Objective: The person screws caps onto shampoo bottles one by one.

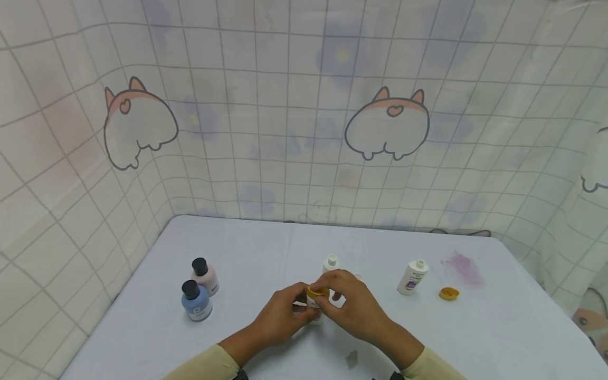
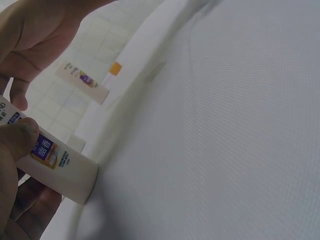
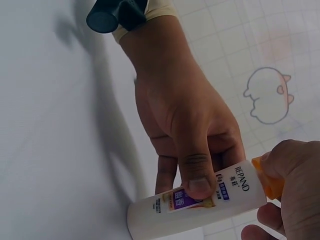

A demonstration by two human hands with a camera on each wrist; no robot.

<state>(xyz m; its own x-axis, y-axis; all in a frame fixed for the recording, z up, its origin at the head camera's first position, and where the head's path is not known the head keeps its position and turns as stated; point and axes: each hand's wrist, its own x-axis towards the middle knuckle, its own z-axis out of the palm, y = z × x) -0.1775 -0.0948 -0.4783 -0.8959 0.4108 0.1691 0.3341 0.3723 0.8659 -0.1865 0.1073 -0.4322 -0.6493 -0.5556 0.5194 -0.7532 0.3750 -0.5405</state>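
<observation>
In the head view, a white lotion bottle (image 1: 314, 303) stands upright at the table's front middle, mostly covered by fingers. My left hand (image 1: 280, 315) grips its body; the thumb lies across the label in the right wrist view, where the bottle (image 3: 195, 210) reads "REPAND". Fingers of my right hand (image 1: 356, 305) pinch an orange cap (image 3: 270, 182) at the bottle's top; how far it is seated cannot be told. Just behind the hands stands another white bottle (image 1: 331, 262), uncapped and partly hidden. A further uncapped white bottle (image 1: 412, 277) is to the right, with an orange cap (image 1: 448, 294) near it.
At the left stand a blue bottle (image 1: 197, 304) and a pale pink bottle (image 1: 207, 281), both black-capped. A pink stain (image 1: 464, 269) marks the white table (image 1: 256, 248) at the back right. A grid-patterned curtain (image 1: 266, 121) hangs behind the table and along its sides.
</observation>
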